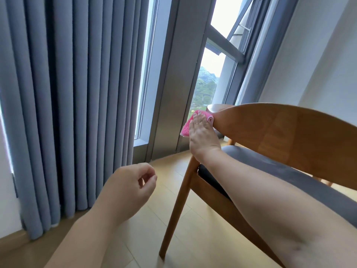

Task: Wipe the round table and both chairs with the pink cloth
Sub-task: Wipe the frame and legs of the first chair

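Right hand (201, 136) presses pink cloth (186, 129) flat-fingered against chair (270, 128) backrest end; left hand (131, 188) idle (loosely curled, holding nothing), grey curtain (67, 93) beyond.

The chair (280, 132) stands at the right, on the floor (146, 219), with its curved backrest (289, 130) nearest to the viewer and its seat (260, 163) behind and below the backrest. The right hand (202, 136) reaches over the seat to the left end of the backrest and presses the cloth (186, 130) against it — the cloth lies between the palm and the wood. The left hand (129, 188) hangs over the floor, left of the chair's front leg (177, 206) and apart from it. The curtain (67, 103) hangs at the left, behind this hand; the window (208, 84) is behind the chair.
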`<state>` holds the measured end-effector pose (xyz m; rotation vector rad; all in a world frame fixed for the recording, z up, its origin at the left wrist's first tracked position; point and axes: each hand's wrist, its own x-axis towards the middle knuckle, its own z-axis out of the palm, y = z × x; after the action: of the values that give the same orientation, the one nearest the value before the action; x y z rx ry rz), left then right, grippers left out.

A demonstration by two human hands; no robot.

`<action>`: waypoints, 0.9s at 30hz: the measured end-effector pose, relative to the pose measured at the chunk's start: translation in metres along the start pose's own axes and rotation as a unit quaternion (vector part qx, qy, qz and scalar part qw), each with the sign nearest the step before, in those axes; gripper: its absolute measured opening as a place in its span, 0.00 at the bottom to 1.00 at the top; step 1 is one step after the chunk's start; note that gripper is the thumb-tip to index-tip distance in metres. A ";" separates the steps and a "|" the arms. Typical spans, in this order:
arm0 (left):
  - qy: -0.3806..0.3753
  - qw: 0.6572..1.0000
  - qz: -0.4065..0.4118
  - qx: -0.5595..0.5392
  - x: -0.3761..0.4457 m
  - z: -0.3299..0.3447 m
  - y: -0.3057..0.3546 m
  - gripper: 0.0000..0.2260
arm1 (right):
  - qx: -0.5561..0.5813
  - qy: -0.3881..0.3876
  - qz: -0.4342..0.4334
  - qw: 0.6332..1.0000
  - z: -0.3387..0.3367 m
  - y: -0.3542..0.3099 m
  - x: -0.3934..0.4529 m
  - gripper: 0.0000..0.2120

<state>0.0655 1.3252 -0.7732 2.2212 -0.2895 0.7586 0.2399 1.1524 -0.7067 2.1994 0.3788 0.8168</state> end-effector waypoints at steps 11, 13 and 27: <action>0.005 1.000 -0.014 0.008 0.004 0.009 -0.023 0.07 | 0.088 -0.002 0.010 0.996 0.051 -0.006 0.032 0.27; 0.000 1.000 -0.014 0.012 0.002 0.011 -0.025 0.07 | 0.112 -0.015 0.010 0.993 0.058 -0.005 0.031 0.27; -0.034 0.999 -0.026 0.015 -0.001 0.034 -0.031 0.05 | 0.159 -0.049 -0.080 0.983 0.096 -0.031 -0.012 0.26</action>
<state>0.0924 1.3217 -0.8104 2.2764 -0.2544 0.6640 0.2933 1.1145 -0.7845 2.4531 0.6667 0.5891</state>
